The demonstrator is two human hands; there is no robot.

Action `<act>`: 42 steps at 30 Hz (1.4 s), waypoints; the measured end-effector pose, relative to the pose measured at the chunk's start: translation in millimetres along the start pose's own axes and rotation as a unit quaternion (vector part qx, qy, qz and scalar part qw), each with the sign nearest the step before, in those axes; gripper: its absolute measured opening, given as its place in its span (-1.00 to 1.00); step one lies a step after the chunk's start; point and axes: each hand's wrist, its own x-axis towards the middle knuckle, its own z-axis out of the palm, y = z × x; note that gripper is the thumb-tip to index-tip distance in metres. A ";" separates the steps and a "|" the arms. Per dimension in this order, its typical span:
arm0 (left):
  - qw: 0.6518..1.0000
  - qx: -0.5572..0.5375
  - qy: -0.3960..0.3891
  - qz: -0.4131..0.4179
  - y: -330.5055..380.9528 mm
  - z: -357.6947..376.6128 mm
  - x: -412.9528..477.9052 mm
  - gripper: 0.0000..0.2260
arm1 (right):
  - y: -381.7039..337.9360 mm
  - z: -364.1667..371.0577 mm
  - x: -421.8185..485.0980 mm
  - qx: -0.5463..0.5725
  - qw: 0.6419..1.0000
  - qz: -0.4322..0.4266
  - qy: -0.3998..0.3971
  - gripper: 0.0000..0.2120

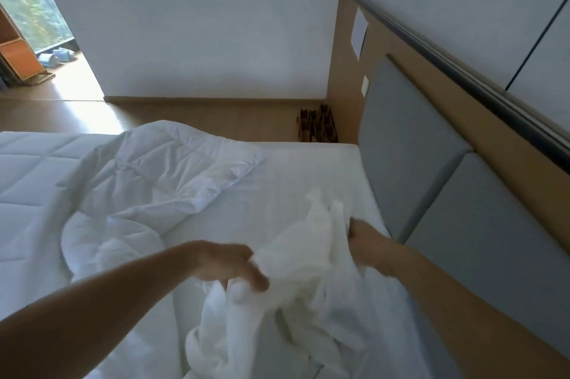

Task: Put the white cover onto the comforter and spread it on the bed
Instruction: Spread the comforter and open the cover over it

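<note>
Cover (296, 255): bunched near headboard (416, 144), gripped by left hand (228, 261) and right hand (364, 240), likely hunting its opening. Comforter (148, 169): rumpled on bed (308, 169), bare.

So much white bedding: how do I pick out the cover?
Start at the grey headboard and drop to the bed beside it. The cover is the thin crumpled cloth held by the left hand and right hand. The comforter, further left, is puffy and quilted; the cover has no stitching.
</note>
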 end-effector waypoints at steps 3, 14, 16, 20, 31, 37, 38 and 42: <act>0.988 0.051 -0.121 -0.084 -23.3 22.0 11.8 -0.87 | 31.5 26.4 2.0 -0.061 0.978 0.112 -0.166 -0.54; 0.964 0.152 0.218 -0.024 59.3 -61.8 85.1 -0.87 | 23.9 -27.7 86.8 0.093 0.979 0.163 -0.075 -0.88; 0.894 0.102 0.428 0.085 117.0 -111.4 88.6 -0.87 | -18.0 -74.9 141.1 0.247 0.960 0.091 0.093 -0.91; 0.769 -0.126 0.546 0.307 227.9 -190.6 62.2 -0.40 | -102.7 -164.5 222.6 0.419 0.875 -0.106 0.217 -0.30; 0.953 0.055 0.291 -0.061 -27.9 -62.5 163.9 0.08 | 111.0 -12.8 157.7 0.176 0.959 0.161 0.152 -0.16; 0.954 0.103 0.148 -0.240 -136.4 65.6 175.2 0.55 | 254.2 125.6 83.1 0.003 0.899 0.432 0.076 0.49; 0.946 0.118 0.173 -0.249 -146.6 81.9 177.1 0.48 | 260.0 139.8 71.6 -0.007 0.891 0.444 0.090 0.44; 0.905 0.180 0.288 -0.258 -177.0 110.5 187.5 0.25 | 267.9 184.1 47.0 0.048 0.877 0.460 0.132 0.48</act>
